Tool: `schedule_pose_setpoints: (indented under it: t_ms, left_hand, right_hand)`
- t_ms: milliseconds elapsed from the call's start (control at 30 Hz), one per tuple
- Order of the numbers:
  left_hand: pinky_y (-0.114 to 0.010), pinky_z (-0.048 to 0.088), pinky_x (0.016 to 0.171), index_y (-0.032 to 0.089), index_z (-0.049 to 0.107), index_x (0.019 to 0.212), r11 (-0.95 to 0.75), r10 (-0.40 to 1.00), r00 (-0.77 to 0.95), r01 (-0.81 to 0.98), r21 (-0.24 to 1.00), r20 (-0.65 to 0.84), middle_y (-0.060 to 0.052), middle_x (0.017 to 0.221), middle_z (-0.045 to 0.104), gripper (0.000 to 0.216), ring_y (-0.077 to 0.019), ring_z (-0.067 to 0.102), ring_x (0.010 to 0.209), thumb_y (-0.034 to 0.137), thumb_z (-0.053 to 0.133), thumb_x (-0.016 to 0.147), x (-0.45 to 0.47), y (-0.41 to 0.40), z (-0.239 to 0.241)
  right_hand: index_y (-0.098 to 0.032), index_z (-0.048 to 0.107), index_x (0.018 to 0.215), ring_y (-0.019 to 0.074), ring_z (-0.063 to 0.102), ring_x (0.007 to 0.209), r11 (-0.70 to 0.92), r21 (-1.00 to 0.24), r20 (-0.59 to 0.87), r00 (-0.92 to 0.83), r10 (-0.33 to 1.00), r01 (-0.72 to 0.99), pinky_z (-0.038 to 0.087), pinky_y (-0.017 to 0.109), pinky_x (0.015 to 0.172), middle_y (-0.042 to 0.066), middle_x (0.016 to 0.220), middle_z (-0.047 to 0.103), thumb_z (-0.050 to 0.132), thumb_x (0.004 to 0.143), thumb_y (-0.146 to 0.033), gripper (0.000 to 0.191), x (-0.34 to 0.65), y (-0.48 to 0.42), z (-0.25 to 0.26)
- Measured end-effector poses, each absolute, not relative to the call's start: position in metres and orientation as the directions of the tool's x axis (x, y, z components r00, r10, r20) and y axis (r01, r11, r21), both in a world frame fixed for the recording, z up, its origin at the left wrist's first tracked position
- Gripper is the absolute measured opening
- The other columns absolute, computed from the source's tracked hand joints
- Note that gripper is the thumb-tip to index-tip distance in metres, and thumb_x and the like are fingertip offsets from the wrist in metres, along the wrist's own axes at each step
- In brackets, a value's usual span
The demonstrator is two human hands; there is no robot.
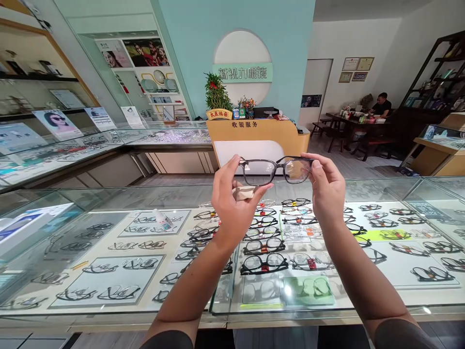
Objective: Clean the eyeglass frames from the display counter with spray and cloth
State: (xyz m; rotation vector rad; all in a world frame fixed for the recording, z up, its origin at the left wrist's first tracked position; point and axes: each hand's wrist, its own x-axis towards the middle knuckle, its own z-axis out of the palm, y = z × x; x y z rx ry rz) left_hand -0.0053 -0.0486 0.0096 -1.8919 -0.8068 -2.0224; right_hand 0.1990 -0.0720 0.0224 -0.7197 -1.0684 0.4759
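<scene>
A pair of dark-framed eyeglasses (279, 166) is held up in front of me, above the glass display counter. My left hand (232, 198) grips its left end near the hinge, and a folded pale cloth (243, 193) is tucked in the same hand. With thumb and fingers, my right hand (327, 186) pinches the right end of the frame. Both lenses look clear, and the temple arms point away from me, partly hidden. Below the hands, several rows of eyeglasses (264, 261) lie inside the counter.
The glass display counter (225, 317) spans the front. On its left are a small white bottle (162, 220) and a white box (29, 223). Beyond stand a wooden cashier desk (254, 131) with a potted plant (217, 94), and a person (382, 105) seated at a dark table.
</scene>
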Motion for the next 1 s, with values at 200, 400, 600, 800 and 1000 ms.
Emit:
schedule_pose_setpoints:
  t_ms: [200,400,600,800,1000]
  left_hand:
    - [-0.027,0.054,0.06,0.03,0.054,0.154,-0.819,0.314,-0.119,0.467,0.332,0.942,-0.014,0.148,0.068,0.082,-0.0127,0.065,0.078,0.06,0.088,0.085,-0.007,-0.044,0.009]
    - [-0.026,0.056,0.061,0.034,0.051,0.156,-0.859,0.423,-0.073,0.286,0.426,0.903,-0.014,0.155,0.065,0.08,-0.0147,0.071,0.085,0.057,0.087,0.088,-0.008,-0.033,0.012]
    - [-0.025,0.056,0.062,0.036,0.051,0.155,-0.853,0.494,0.007,0.2,0.483,0.87,-0.014,0.155,0.064,0.078,-0.0206,0.075,0.1,0.046,0.089,0.087,-0.007,-0.021,0.005]
    - [-0.024,0.054,0.062,0.033,0.057,0.15,-0.834,0.545,0.012,0.112,0.54,0.839,-0.015,0.15,0.069,0.075,-0.0216,0.075,0.105,0.041,0.092,0.084,-0.001,-0.021,0.005]
    - [-0.026,0.056,0.063,0.032,0.059,0.151,-0.833,0.519,-0.014,0.216,0.509,0.855,-0.015,0.151,0.067,0.078,-0.0124,0.068,0.079,0.046,0.093,0.082,-0.007,-0.017,0.004]
  right_hand:
    - [-0.03,0.078,0.116,0.0262,0.074,0.123,0.747,-0.659,0.7,0.432,0.568,0.087,0.061,0.049,0.106,0.007,0.128,0.08,0.073,0.101,-0.047,0.023,0.198,-0.081,0.025]
    - [-0.031,0.078,0.114,0.0273,0.076,0.123,0.755,-0.652,0.709,0.412,0.572,0.074,0.061,0.049,0.106,0.006,0.126,0.08,0.073,0.101,-0.044,0.019,0.192,-0.092,0.028]
    - [-0.032,0.079,0.111,0.0277,0.077,0.115,0.766,-0.642,0.716,0.394,0.577,0.045,0.062,0.049,0.098,0.005,0.119,0.081,0.068,0.103,-0.041,0.016,0.188,-0.1,0.03]
    - [-0.031,0.078,0.11,0.0256,0.079,0.106,0.766,-0.643,0.704,0.379,0.601,-0.02,0.065,0.043,0.085,0.005,0.115,0.081,0.063,0.105,-0.036,0.017,0.185,-0.102,0.03]
    - [-0.03,0.078,0.109,0.0269,0.077,0.114,0.749,-0.658,0.693,0.327,0.642,-0.077,0.065,0.046,0.093,0.005,0.117,0.08,0.059,0.102,-0.027,0.021,0.196,-0.09,0.026]
